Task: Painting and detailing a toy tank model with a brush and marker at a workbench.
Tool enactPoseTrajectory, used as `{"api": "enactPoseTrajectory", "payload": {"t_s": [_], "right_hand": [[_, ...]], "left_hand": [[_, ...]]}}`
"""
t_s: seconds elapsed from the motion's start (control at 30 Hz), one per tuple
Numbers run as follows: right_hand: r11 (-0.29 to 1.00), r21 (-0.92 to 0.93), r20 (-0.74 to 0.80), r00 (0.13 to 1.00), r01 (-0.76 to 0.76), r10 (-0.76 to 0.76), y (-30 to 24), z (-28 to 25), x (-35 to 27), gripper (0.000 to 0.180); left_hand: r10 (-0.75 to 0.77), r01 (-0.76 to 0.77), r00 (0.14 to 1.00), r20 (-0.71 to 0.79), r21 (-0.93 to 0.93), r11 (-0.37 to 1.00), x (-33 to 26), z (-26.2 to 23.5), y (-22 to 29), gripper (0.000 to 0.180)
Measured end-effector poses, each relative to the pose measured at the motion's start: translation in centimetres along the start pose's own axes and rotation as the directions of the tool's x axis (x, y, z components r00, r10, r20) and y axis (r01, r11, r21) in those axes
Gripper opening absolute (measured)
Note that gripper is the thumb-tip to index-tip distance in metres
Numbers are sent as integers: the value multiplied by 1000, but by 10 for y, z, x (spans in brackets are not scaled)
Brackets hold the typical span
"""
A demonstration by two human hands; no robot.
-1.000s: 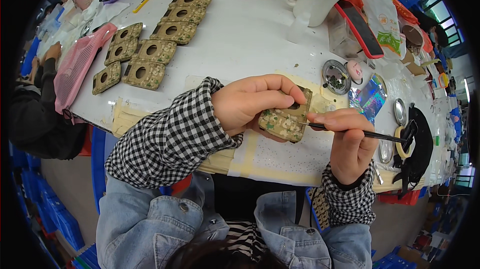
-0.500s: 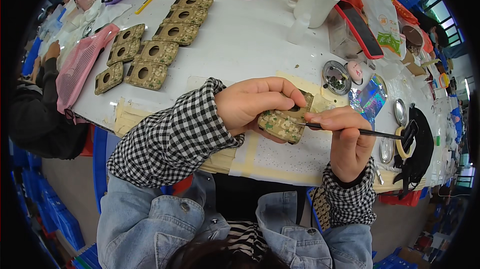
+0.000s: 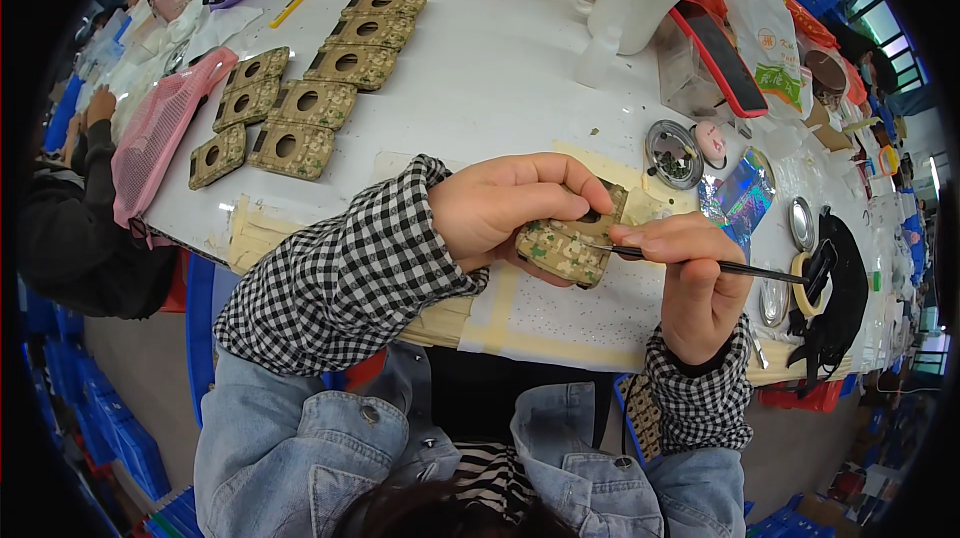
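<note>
- Little differs from the frame half a second back: the left hand (image 3: 505,208) stays clamped on the camouflage-patterned piece (image 3: 566,241), and the right hand (image 3: 690,283) has only nudged the thin dark tool (image 3: 700,261) at its near edge.
- The left forearm, in a black-and-white checked sleeve (image 3: 340,273), comes in from the lower left; its fingers curl over the top of the piece and the thumb sits beneath, a tight hold.
- The right hand rises from below with fingers pinched narrow around the tool, whose tip touches the piece's right edge while the shaft points away to the right.
- The piece is lifted just above the taped paper sheet (image 3: 560,323) on the white table (image 3: 480,98), between both hands.
- More flat camouflage pieces with round holes (image 3: 300,103) lie in rows well apart at upper left, beside a pink mesh bag (image 3: 155,138).
</note>
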State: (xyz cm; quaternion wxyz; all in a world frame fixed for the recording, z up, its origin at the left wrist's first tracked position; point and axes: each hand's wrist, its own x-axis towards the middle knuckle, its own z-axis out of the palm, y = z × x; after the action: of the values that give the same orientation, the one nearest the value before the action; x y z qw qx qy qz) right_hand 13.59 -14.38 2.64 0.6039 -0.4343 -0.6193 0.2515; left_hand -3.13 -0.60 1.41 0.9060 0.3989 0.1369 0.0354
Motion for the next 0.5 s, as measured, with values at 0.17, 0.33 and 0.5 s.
{"api": "enactPoseTrajectory", "payload": {"t_s": [0.17,0.33,0.5], "right_hand": [[1000,-8,-1,1000,6,-6,0,0,0,37],[1000,-3,3,1000,9,-9,0,0,0,37],[1000,-3,0,1000,11,-11,1,0,0,37]], "left_hand": [[7,-7,1000,9,4,1000,0,-1,-1,20],[7,-7,1000,1,8,1000,0,0,-1,20],[7,-7,1000,6,10,1000,0,0,0,20]]}}
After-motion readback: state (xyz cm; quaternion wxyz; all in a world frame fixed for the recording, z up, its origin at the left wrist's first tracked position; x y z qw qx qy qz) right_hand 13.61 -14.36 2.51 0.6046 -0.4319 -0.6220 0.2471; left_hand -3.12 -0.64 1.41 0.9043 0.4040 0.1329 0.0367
